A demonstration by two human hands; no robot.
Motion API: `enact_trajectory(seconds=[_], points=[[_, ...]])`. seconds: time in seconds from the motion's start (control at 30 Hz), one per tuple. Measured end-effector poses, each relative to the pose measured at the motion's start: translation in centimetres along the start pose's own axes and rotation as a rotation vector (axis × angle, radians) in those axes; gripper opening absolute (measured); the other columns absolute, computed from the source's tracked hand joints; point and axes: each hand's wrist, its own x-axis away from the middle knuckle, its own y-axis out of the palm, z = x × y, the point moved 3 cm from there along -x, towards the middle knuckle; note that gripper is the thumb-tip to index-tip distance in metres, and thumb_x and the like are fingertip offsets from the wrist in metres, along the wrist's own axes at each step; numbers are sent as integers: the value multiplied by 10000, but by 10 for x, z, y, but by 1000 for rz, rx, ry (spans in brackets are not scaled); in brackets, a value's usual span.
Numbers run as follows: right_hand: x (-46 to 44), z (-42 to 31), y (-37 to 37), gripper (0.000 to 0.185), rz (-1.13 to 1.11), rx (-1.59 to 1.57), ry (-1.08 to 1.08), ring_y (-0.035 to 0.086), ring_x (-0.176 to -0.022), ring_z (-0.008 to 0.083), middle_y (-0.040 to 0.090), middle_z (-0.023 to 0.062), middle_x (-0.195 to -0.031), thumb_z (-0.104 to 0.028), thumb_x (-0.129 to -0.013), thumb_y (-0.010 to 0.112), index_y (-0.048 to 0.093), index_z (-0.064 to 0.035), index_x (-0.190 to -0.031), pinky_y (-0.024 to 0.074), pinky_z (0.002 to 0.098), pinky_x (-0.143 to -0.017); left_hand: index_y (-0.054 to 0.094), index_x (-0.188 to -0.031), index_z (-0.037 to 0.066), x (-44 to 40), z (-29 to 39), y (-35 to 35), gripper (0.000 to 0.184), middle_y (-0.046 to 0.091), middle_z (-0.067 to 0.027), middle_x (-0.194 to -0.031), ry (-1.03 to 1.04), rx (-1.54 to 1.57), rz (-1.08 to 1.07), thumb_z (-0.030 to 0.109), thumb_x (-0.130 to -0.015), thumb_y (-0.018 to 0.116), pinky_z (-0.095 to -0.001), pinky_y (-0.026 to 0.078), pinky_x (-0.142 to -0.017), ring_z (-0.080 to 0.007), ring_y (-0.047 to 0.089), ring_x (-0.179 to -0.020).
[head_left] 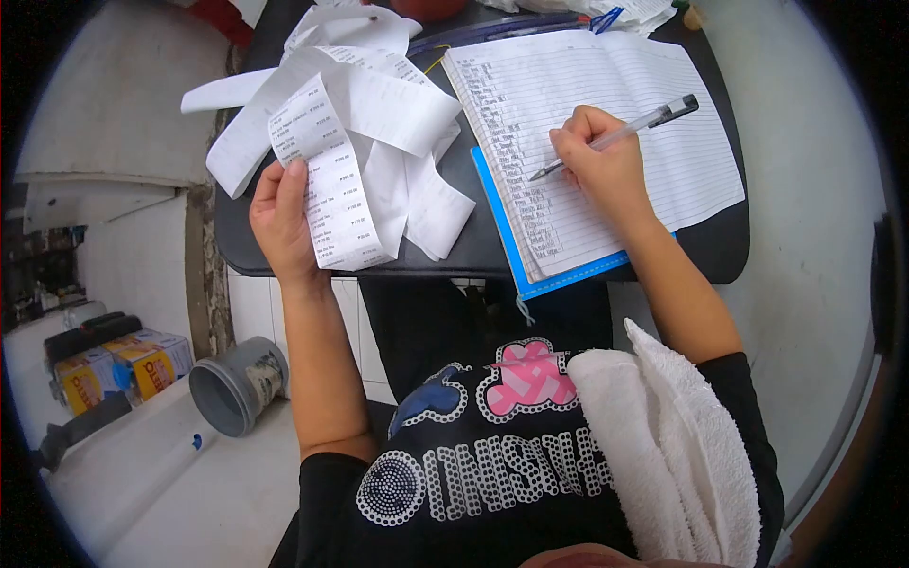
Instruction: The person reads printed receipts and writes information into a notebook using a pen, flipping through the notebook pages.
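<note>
My left hand (282, 220) pinches the edge of a long printed receipt (338, 204), thumb on top. More of the paper strip lies in loose folds on the black table behind it. In my right hand (604, 163) is a clear-barrelled pen (636, 126) with a dark end, its tip low over the left page area of a lined notebook (663, 180). Handwritten entries run down the page's left side in a column. Beneath the notebook shows a bright blue cover (516, 248), near the table's front edge.
The black table (248, 237) carries a red object (428, 8) and crumpled white papers (634, 11) at the back. A white towel (663, 445) hangs over my shoulder. On the lower left are a grey bucket (237, 388) on its side and yellow boxes (123, 367).
</note>
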Motion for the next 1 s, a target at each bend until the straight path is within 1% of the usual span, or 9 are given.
enact_trajectory(seconds=[0.23,0.33,0.47,0.67,0.77,0.8,0.9,0.93,1.0], points=[[28,-4,7,256,-87,-1,50,373,-511,45,419,-28,-510,-98,-734,619,444,-58,-552,311,222,-469,581,-937,-42,1,1,2,144,634,-104,-848,1,5,20,66,-845,558,-225,504,-647,-116,609,-703],[17,-7,0,260,-35,-74,44,382,-492,44,433,-22,-506,-97,-743,614,442,-61,-551,317,215,-458,581,-937,-41,0,0,0,143,633,-104,-847,3,3,25,65,-844,562,-226,506,-648,-118,609,-702],[-1,-20,-8,267,9,-32,-39,401,-463,45,447,-17,-493,-97,-749,605,435,-62,-547,324,209,-443,582,-939,-40,-1,0,0,143,633,-106,-854,3,6,24,65,-844,561,-229,507,-654,-122,610,-712],[6,-8,-4,264,-18,-58,54,422,-485,46,459,-15,-506,-103,-750,611,441,-59,-554,346,209,-458,571,-955,-42,-3,-4,-5,155,634,-125,-877,13,11,-3,72,-857,534,-245,525,-652,-146,625,-728],[25,-6,-1,269,-60,-58,8,443,-517,50,485,-4,-545,-75,-750,619,431,-62,-559,382,217,-488,566,-962,-42,-3,-4,-4,159,634,-132,-882,15,24,2,75,-863,521,-255,536,-646,-160,633,-727],[33,-10,1,279,-84,-104,-19,439,-529,55,491,2,-573,-25,-753,612,413,-62,-561,412,229,-520,566,-962,-42,-3,-3,-3,159,634,-132,-883,15,29,2,75,-863,522,-257,537,-646,-162,634,-727],[51,-11,1,287,-230,-295,-71,422,-515,60,477,2,-567,12,-757,594,399,-60,-559,428,235,-541,564,-959,-44,-4,-4,-6,159,634,-134,-882,6,35,-23,75,-864,518,-258,537,-644,-164,636,-722],[56,-10,1,295,-263,-268,-54,403,-504,60,463,5,-555,20,-759,591,391,-51,-553,405,230,-525,569,-949,-42,-3,-3,-6,152,634,-127,-872,-4,9,-12,74,-857,533,-248,526,-651,-150,628,-718],[65,-12,3,287,-346,-202,-14,422,-528,73,456,27,-550,11,-770,573,397,-58,-553,474,332,-705,578,-927,-39,-1,-1,-3,140,634,-114,-853,-16,-37,4,71,-842,562,-227,504,-663,-121,611,-711]])
